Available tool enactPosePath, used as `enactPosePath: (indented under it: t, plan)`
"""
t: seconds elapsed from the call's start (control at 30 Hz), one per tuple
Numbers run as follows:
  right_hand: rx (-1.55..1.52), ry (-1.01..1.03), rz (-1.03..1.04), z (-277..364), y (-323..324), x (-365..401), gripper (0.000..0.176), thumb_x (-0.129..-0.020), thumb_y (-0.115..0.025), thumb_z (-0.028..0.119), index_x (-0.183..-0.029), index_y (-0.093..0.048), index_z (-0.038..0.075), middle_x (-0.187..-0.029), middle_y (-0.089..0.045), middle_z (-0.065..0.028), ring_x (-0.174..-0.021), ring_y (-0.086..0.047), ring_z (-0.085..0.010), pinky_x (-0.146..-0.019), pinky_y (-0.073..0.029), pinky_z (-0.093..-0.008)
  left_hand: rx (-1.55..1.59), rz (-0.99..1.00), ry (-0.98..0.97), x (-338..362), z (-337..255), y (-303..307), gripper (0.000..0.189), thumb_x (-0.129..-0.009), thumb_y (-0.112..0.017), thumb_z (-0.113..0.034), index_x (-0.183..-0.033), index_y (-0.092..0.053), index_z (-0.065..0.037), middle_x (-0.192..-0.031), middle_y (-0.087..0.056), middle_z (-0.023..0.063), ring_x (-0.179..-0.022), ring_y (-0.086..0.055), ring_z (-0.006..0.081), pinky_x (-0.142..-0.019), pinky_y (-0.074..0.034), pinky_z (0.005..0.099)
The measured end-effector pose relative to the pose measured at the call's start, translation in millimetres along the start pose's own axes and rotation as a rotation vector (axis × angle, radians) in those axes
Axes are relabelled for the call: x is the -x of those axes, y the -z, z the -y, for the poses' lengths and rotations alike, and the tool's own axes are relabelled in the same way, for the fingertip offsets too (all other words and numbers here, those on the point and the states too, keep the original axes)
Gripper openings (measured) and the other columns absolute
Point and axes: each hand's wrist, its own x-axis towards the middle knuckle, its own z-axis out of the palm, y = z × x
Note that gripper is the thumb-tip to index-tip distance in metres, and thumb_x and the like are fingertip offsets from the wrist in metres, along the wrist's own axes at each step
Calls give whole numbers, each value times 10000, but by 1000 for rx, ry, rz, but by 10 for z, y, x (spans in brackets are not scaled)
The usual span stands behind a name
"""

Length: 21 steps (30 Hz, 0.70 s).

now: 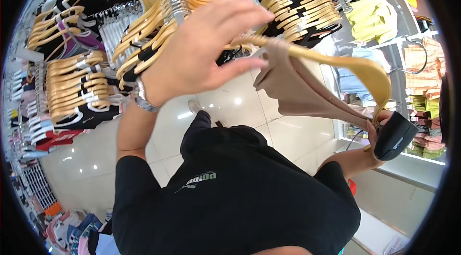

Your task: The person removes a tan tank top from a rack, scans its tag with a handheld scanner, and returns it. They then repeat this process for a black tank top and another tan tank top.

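Note:
My left hand (206, 48) is raised over the racks, with its fingers stretched out and apart; a metal watch (144, 94) is on that wrist. Near its fingertips hangs a taupe garment (302, 89) on a curved wooden hanger (355, 65), blurred at its upper end. At the right, my right hand (377, 130) grips the lower end of the hanger together with a black handheld device (396, 136). Part of the right hand is hidden behind the device. Whether my left hand touches the garment is unclear.
Racks of wooden hangers (77, 87) stand ahead and left, with more hangers (305, 7) at the upper right. Shelves of folded clothes (422, 67) line the right side. Below is a glossy tiled floor (230, 106). Folded clothes (86, 231) lie at the lower left.

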Motion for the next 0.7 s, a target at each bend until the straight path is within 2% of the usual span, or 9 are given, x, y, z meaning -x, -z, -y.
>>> enactPosePath:
  t: [0.07,0.13,0.2,0.27,0.4,0.5,0.53,0.57,0.7]
  plan:
    - [-154,86,14,-91,-39,10,427,-683,-784,-29,-920,-447,85,-901,-597,-95,-802,-562,-226,-777,-443,-355,37,105,30,167,-208,-144,555,-762,-812,-222,-1254,-617,-53,-1228,-643,122,-1136,-599,327,-972,-472,402]
    - [-323,28,19,-99,-246,-6,427,-654,-793,-10,-903,-464,100,-893,-613,-83,-787,-567,-223,-785,-454,-374,132,97,141,441,-411,-281,412,-796,-786,-249,-1137,-683,-41,-1018,-702,104,-920,-658,293,-816,-509,379]
    - [-464,-60,-6,77,-493,-148,414,-653,-810,7,-940,-521,81,-879,-618,-68,-783,-573,-200,-797,-470,-369,134,142,382,725,-614,-287,307,-822,-759,-187,-1074,-694,-24,-864,-678,114,-776,-651,269,-697,-504,340]
    - [-635,-154,-54,202,-775,-301,426,-650,-831,13,-985,-572,55,-874,-632,-56,-783,-586,-173,-789,-487,-346,188,-28,513,1026,-755,-318,270,-842,-744,-139,-1064,-684,4,-870,-684,126,-754,-658,244,-684,-516,317]
    - [-853,150,123,249,-1298,-903,490,-641,-878,9,-1072,-645,-1,-915,-688,-49,-797,-631,-125,-745,-521,-275,83,-250,773,1602,-910,-260,241,-868,-736,-134,-1047,-682,18,-879,-700,114,-744,-659,182,-674,-522,285]
    - [-956,190,279,539,-1615,-1289,495,-660,-880,43,-1089,-638,-3,-919,-684,-49,-805,-613,-108,-748,-508,-268,28,-380,904,1873,-921,-156,234,-875,-747,-173,-1028,-698,-2,-877,-708,94,-716,-647,141,-629,-509,263]
    - [-955,192,311,653,-1690,-1391,497,-663,-882,57,-1090,-635,-5,-916,-681,-48,-804,-603,-102,-746,-502,-263,-10,-401,912,1941,-835,-99,235,-875,-748,-172,-1026,-698,1,-878,-708,96,-719,-646,141,-630,-508,263]
    - [-1041,89,307,760,-1765,-1429,432,-676,-880,82,-1029,-648,-6,-886,-676,-37,-770,-578,-88,-712,-493,-261,-33,-407,936,2028,-781,-60,235,-875,-748,-171,-1025,-699,3,-880,-707,98,-721,-646,142,-632,-507,262]
    - [-966,169,266,1003,-1940,-1742,337,-724,-853,122,-964,-649,1,-813,-652,-12,-704,-563,-92,-638,-475,-260,-53,-463,933,2129,-627,68,255,-881,-743,-185,-1029,-695,17,-889,-704,113,-738,-655,155,-671,-512,272]
